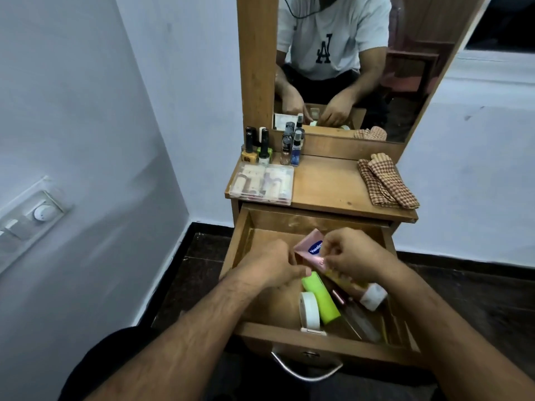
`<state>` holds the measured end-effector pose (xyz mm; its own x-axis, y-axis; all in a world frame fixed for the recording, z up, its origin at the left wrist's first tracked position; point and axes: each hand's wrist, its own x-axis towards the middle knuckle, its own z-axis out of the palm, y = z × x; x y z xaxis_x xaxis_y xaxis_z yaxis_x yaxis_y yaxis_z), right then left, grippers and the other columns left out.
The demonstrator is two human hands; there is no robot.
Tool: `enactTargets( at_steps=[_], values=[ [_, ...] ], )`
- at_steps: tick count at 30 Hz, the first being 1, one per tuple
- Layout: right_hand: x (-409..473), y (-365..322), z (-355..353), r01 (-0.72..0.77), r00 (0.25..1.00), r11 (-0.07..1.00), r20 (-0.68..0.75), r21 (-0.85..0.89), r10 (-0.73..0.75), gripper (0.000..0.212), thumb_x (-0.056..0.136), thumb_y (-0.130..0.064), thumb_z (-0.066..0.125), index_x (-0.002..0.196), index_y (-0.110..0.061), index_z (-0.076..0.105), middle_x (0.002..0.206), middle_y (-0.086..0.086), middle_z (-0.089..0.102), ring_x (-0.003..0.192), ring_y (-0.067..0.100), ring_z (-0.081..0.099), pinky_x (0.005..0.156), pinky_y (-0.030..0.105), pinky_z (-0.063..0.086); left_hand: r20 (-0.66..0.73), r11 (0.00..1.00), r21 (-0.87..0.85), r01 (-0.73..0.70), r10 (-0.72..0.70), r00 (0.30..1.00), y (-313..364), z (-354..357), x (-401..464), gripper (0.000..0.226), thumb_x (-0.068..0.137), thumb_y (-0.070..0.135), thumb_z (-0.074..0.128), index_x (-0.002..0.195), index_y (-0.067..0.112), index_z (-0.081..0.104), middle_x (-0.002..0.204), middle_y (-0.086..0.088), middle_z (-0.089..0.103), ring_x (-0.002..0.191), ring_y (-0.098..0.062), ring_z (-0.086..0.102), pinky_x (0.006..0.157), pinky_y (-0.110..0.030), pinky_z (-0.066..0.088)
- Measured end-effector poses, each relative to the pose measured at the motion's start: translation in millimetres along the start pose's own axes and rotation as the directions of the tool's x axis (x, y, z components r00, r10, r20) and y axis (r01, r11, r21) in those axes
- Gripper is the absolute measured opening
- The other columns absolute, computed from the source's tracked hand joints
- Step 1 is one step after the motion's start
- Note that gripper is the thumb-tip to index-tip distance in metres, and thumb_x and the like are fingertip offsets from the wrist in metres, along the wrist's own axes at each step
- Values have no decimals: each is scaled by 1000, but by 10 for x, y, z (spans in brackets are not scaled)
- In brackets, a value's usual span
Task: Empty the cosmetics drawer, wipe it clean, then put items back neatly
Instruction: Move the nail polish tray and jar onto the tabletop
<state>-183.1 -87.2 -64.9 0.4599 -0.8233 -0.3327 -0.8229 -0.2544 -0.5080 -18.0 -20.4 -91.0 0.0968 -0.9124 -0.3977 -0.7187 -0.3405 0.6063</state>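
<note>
Now, from the head view, both hands reach into the open wooden drawer (289, 332). The right hand (354, 256) pinches a pink Vaseline tube (311, 250); the left hand (278, 263) touches its lower end, its grip hidden. A green tube (320, 296) lies just below.

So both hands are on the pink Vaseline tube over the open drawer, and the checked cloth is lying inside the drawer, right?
Not quite. The checked cloth lies on the dresser top, by the mirror, not inside the drawer. The rest holds: the head view shows the left hand and right hand on the pink Vaseline tube.
</note>
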Motion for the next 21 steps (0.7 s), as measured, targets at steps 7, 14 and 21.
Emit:
enactTargets(
  at_steps=[7,14,21],
  values=[
    [-109,42,195,-48,970,998,241,40,37,15,96,-3,58,91,-17,62,82,7,72,66,14,72,67,30,62,240,996,81,42,-61,969,98,255,-27,71,82,59,69,141,28,45,82,-2,75,65,-12,72,56,-23,56],
    [-58,78,219,-80,963,989,264,121,46,11,96,-1,57,98,-9,64,86,13,72,69,19,74,67,33,62,220,994,-47,102,-90,971,72,250,32,23,90,23,69,108,11,64,87,-7,74,69,-15,74,53,-23,55],
    [-31,101,113,10,984,863,150,505,-99,25,94,-27,66,107,-5,65,92,12,71,71,16,70,52,26,52,-38,922,-329,-206,205,978,-69,-281,-4,17,96,16,60,111,17,68,85,3,69,54,-2,56,43,-19,43]
  ],
)
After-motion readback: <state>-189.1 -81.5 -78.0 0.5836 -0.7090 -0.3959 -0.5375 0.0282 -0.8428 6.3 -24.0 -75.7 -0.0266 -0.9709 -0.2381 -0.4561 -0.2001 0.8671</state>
